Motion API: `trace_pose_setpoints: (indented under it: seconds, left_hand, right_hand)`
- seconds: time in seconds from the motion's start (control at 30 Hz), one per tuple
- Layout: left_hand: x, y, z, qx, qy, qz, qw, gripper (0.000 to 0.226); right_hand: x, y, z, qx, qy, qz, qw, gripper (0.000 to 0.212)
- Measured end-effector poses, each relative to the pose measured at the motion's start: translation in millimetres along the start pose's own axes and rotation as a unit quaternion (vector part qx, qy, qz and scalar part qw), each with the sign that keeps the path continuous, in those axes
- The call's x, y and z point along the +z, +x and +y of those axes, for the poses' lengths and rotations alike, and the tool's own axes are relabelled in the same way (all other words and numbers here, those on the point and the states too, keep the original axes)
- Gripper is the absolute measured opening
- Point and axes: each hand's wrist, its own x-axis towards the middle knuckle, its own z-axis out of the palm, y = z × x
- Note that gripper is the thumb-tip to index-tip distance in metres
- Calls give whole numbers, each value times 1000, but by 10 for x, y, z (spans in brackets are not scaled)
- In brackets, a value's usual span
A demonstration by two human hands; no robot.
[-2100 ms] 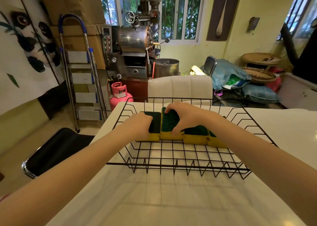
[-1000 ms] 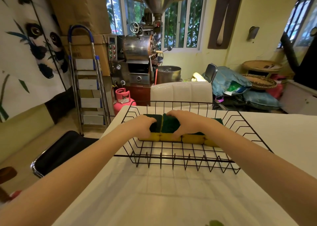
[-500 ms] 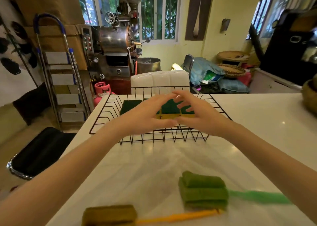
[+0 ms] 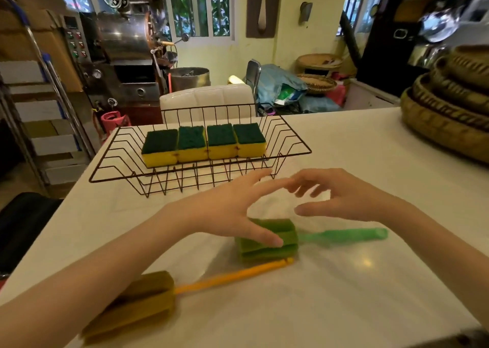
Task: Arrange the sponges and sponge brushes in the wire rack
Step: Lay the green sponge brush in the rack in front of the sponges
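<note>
A black wire rack (image 4: 288, 138) stands on the white table (image 4: 344, 162). Inside it, several yellow sponges (image 4: 203, 144) with dark green tops lie side by side in a row. Nearer to me lie two sponge brushes: a green one (image 4: 288, 238) with its handle pointing right, and a yellow-brown one (image 4: 148, 294) with an orange handle. My left hand (image 4: 227, 212) hovers open over the green brush head, thumb just above it. My right hand (image 4: 341, 197) is open above the green handle, holding nothing.
Stacked woven baskets (image 4: 449, 104) sit on the table's right side. Behind the rack are a white chair back (image 4: 209, 99), a metal machine (image 4: 124, 48) and a step ladder (image 4: 45, 104). A black seat (image 4: 23, 220) is at the left below the table edge.
Both hands have left the sponges in the rack and pulled back toward me, now open over the green sponge brush. The view has tilted down, showing both brushes.
</note>
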Motion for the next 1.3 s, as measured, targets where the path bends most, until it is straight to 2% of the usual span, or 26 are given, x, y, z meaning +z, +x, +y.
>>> trace_pose_setpoints:
  seconds: [0.17,0.37,0.47,0.6,0.97,1.3]
  left_hand:
    - [122,51,7,1,25,-37,999,90]
    - [164,112,-32,6,29,-43,999,83]
    - [148,125,-41,-1,18,-53,998,74]
    - [77,119,-63,-5,10,-51,999,61]
    - [-516,-79,-236,-23,14,88,996,57]
    - [-926,-227,-658,-63,7,218,974,57]
  right_hand:
    - [-25,-153,185,49,-37,-67,996,33]
    - [-40,-247,311,76,-78,-119,987,36]
    - [-41,-233,336,73,-94,-131,984,27]
    - [-101,-160,308,56,-93,-125,986,26]
    - [-399,382,-21,-39,-121,-55,990,21]
    - [-496,1052,-358,-104,-113,4,988,16]
